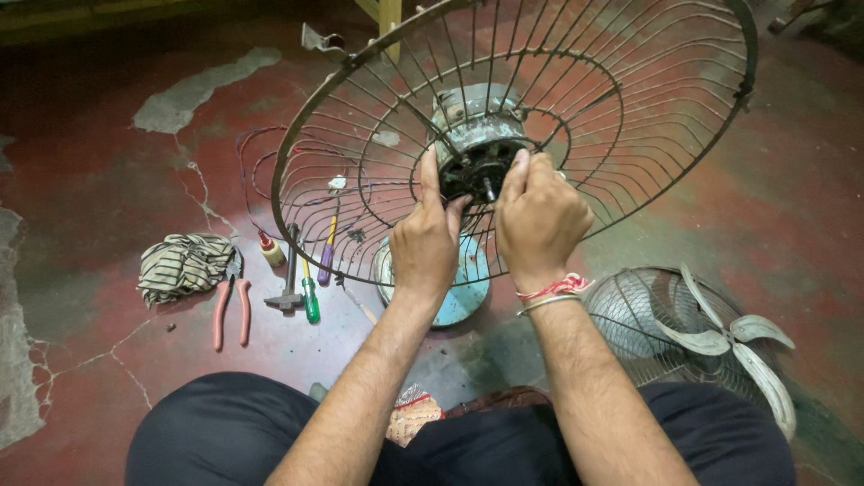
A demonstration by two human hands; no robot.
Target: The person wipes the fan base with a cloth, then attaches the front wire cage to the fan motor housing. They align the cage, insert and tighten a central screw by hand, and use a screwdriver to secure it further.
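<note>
Left hand (425,245): centre of frame, fingers clenched on the left side of the fan motor (477,144), thumb raised along the hub.
Right hand (540,220): just right of centre, fingers wrapped over the right side of the same motor; red thread and a metal bangle at the wrist.
Fan motor: upper centre of frame, directly above and beyond both hands, seated in the middle of the rear wire guard (576,108).
Axis: the short shaft at the hub points back toward the viewer, between the two thumbs; the guard's plane is tilted, its right rim higher in the frame.
Nearer hand: both in contact; neither is clearly nearer.
Round pale-blue base (463,292): on the floor below the hands, partly hidden by the left wrist.
Lower right: front guard (630,315) lying flat with the blade set (738,346) on it.
Left of frame: striped rag (184,265), pliers (230,310), small hammer (288,270), green-handled screwdriver (309,297), on the cracked red floor (99,180).
</note>
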